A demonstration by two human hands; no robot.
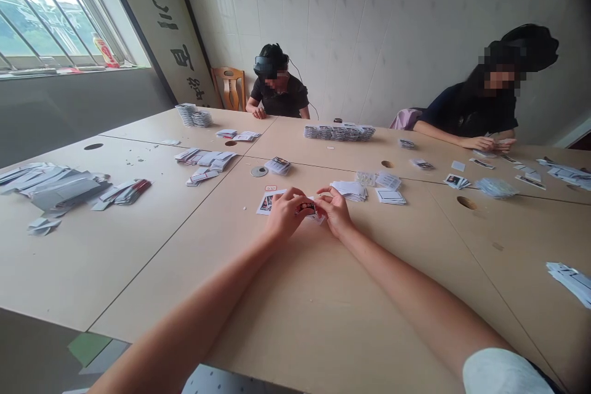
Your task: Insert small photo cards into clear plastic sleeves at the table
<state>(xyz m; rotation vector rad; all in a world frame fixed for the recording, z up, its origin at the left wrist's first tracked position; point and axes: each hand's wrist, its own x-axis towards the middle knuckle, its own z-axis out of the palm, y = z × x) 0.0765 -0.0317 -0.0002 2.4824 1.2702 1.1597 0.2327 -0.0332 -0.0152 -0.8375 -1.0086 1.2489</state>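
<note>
Left hand (286, 217): pinching one printed card (306, 207)
Right hand (336, 215): pinching it too
Partly hiding card: both hands
Round disc (255, 172): one, beyond card, leftward
People (282, 102): two, farther beyond card

Paper-strewn pale table (323, 320)

It carries 2 stacks (186, 114) at far left, a row of packs (339, 133) far centre, a paper heap (60, 188) at left, a printed card (265, 204) near the middle and a clear plastic pile (496, 188) at right.
</note>
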